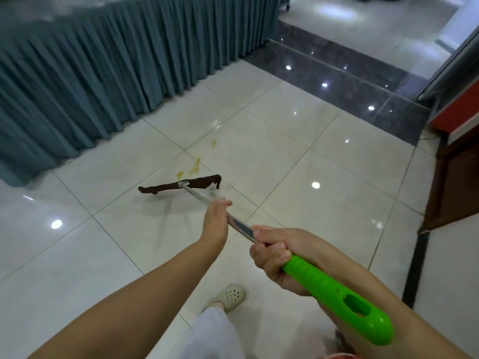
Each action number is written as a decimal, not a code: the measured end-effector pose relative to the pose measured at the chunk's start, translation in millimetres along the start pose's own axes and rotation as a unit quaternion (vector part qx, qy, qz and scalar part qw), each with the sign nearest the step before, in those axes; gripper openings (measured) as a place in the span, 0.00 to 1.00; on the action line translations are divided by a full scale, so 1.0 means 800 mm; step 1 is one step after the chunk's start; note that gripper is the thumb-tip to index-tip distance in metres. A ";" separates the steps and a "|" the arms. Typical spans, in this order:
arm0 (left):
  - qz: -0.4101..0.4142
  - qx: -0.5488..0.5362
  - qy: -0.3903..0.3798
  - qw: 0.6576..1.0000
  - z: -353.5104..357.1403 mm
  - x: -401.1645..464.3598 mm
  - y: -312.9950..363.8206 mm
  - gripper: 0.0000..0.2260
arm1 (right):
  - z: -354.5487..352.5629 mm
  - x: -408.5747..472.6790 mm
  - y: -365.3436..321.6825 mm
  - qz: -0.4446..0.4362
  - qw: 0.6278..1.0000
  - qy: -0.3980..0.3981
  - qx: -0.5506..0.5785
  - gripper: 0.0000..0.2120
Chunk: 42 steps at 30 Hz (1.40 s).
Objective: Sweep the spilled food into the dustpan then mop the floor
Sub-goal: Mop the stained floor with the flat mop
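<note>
The person holds a mop with 2 hands. The right hand (274, 257) is wrapped tight around the top of the green handle (337, 299), low and right in the frame. It pushes and steers from there. The left hand (215, 216) is closed around the shiny metal pole (241, 225) further down, near the middle. It keeps the pole steady and presses down.

The dark mop head (181, 187) lies flat on the white tile floor (298, 156), in the middle. The yellow food stains (194, 167) sit just above it, some nearly touching. So the mop looks ready to wipe them.

A blue table skirt (103, 73) hangs at the upper left. No dustpan shows, so sweeping looks done.
</note>
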<state>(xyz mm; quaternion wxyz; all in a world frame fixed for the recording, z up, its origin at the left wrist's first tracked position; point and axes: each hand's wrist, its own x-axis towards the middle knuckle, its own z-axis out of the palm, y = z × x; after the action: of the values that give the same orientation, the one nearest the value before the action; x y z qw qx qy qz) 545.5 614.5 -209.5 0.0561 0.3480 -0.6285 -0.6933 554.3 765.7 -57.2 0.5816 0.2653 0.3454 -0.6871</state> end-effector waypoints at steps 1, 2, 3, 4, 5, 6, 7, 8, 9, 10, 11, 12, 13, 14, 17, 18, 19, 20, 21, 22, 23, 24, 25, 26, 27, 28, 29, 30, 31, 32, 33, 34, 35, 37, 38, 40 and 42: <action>0.006 0.002 0.002 1.000 -0.003 0.002 0.001 0.11 | 0.003 0.001 -0.001 0.001 1.000 -0.002 -0.001 0.11; 0.009 0.004 0.004 1.000 -0.005 0.003 0.002 0.13 | 0.005 0.003 -0.002 0.001 1.000 -0.002 -0.002 0.11; 0.010 0.005 0.005 1.000 -0.006 0.005 0.002 0.14 | 0.007 0.004 -0.003 0.002 1.000 -0.002 -0.004 0.11; 0.009 0.005 0.006 1.000 -0.007 0.007 0.002 0.14 | 0.008 0.006 -0.004 0.004 1.000 0.000 -0.005 0.10; 0.005 0.002 0.006 1.000 -0.008 0.008 0.001 0.14 | 0.009 0.009 -0.006 0.007 1.000 0.001 -0.005 0.09; -0.001 -0.001 0.005 1.000 -0.008 0.008 0.000 0.14 | 0.011 0.011 -0.008 0.010 1.000 0.006 -0.003 0.08; -0.007 -0.003 0.002 1.000 -0.009 0.009 -0.002 0.13 | 0.012 0.013 -0.010 0.014 1.000 0.012 0.001 0.07; -0.015 -0.004 -0.004 1.000 -0.009 0.010 -0.004 0.13 | 0.014 0.015 -0.012 0.019 1.000 0.019 0.002 0.06; -0.026 -0.005 -0.012 1.000 -0.009 0.011 -0.007 0.12 | 0.016 0.017 -0.014 0.023 0.999 0.027 -0.004 0.03; -0.039 -0.005 -0.018 0.999 -0.009 0.012 -0.010 0.11 | 0.017 0.019 -0.014 0.025 0.999 0.034 -0.021 0.06; -0.052 0.001 -0.021 0.998 -0.010 0.012 -0.015 0.12 | 0.016 0.023 -0.015 0.027 0.998 0.040 -0.045 0.13; -0.067 0.005 -0.023 0.997 -0.010 0.012 -0.020 0.15 | 0.016 0.027 -0.015 0.027 0.996 0.047 -0.064 0.19; -0.087 0.007 -0.026 0.996 -0.011 0.012 -0.025 0.18 | 0.017 0.030 -0.013 0.030 0.995 0.055 -0.074 0.24; -0.110 0.006 -0.031 0.993 -0.011 0.011 -0.031 0.21 | 0.018 0.034 -0.010 0.034 0.994 0.064 -0.080 0.26; -0.173 -0.003 -0.043 0.984 -0.014 0.005 -0.047 0.19 | 0.021 0.039 0.002 0.037 0.991 0.086 -0.095 0.27; -0.185 -0.003 -0.043 0.982 -0.015 0.002 -0.050 0.17 | 0.022 0.040 0.006 0.036 0.990 0.093 -0.097 0.28; -0.192 -0.005 -0.039 0.981 -0.016 0.001 -0.051 0.16 | 0.023 0.041 0.009 0.034 0.990 0.099 -0.096 0.28; -0.199 -0.009 -0.035 0.979 -0.017 0.000 -0.052 0.16 | 0.023 0.041 0.012 0.032 0.990 0.103 -0.094 0.28; -0.203 -0.011 -0.033 0.979 -0.017 0.000 -0.051 0.16 | 0.023 0.041 0.014 0.031 0.990 0.104 -0.091 0.28; -0.204 -0.015 -0.032 0.978 -0.018 0.000 -0.051 0.16 | 0.023 0.041 0.015 0.029 0.990 0.104 -0.086 0.27; -0.205 -0.020 -0.031 0.978 -0.018 0.001 -0.049 0.18 | 0.024 0.040 0.014 0.030 0.991 0.106 -0.077 0.26; -0.204 -0.027 -0.030 0.978 -0.018 0.002 -0.047 0.18 | 0.025 0.038 0.014 0.031 0.992 0.107 -0.063 0.22; -0.203 -0.032 -0.032 0.978 -0.018 0.002 -0.044 0.19 | 0.027 0.036 0.013 0.032 0.993 0.106 -0.048 0.17; -0.202 -0.035 -0.036 0.978 -0.018 0.002 -0.041 0.20 | 0.030 0.034 0.013 0.031 0.993 0.105 -0.035 0.13; -0.199 -0.035 -0.039 0.979 -0.019 0.002 -0.039 0.21 | 0.031 0.033 0.012 0.030 0.993 0.107 -0.027 0.11; -0.197 -0.034 -0.044 0.979 -0.019 0.002 -0.038 0.22 | 0.032 0.032 0.012 0.029 0.993 0.110 -0.023 0.10; -0.197 -0.034 -0.049 0.979 -0.020 0.002 -0.037 0.23 | 0.033 0.032 0.013 0.030 0.993 0.113 -0.024 0.10; -0.199 -0.035 -0.054 0.978 -0.022 0.001 -0.037 0.23 | 0.035 0.033 0.014 0.033 0.992 0.115 -0.030 0.09; -0.200 -0.035 -0.058 0.977 -0.025 0.001 -0.038 0.23 | 0.036 0.036 0.016 0.039 0.991 0.120 -0.039 0.08; -0.203 -0.034 -0.059 0.977 -0.029 0.001 -0.041 0.22 | 0.038 0.039 0.019 0.046 0.990 0.125 -0.050 0.06; -0.208 -0.032 -0.059 0.976 -0.034 0.001 -0.043 0.21 | 0.039 0.044 0.023 0.050 0.988 0.130 -0.063 0.05; -0.216 -0.029 -0.055 0.974 -0.039 0.001 -0.047 0.22 | 0.040 0.051 0.027 0.052 0.987 0.134 -0.075 0.04; -0.224 -0.026 -0.051 0.973 -0.045 0.001 -0.050 0.23 | 0.041 0.057 0.032 0.053 0.985 0.138 -0.084 0.03; -0.236 -0.020 -0.050 0.970 -0.055 0.003 -0.056 0.25 | 0.043 0.069 0.041 0.053 0.984 0.139 -0.093 0.04; -0.237 -0.018 -0.057 0.970 -0.059 0.004 -0.058 0.25 | 0.045 0.074 0.043 0.053 0.985 0.138 -0.094 0.05; -0.239 -0.019 -0.071 0.968 -0.065 0.006 -0.058 0.25 | 0.049 0.078 0.042 0.054 0.985 0.136 -0.086 0.04; -0.241 -0.030 -0.082 0.967 -0.070 0.006 -0.053 0.26 | 0.058 0.081 0.039 0.054 0.988 0.128 -0.065 0.03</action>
<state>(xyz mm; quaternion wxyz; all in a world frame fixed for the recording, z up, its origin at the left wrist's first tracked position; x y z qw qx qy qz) 588.4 573.8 -247.8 -0.1541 0.4289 -0.5075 -0.7312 575.1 686.9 -83.1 0.5848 0.3310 0.4465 -0.5908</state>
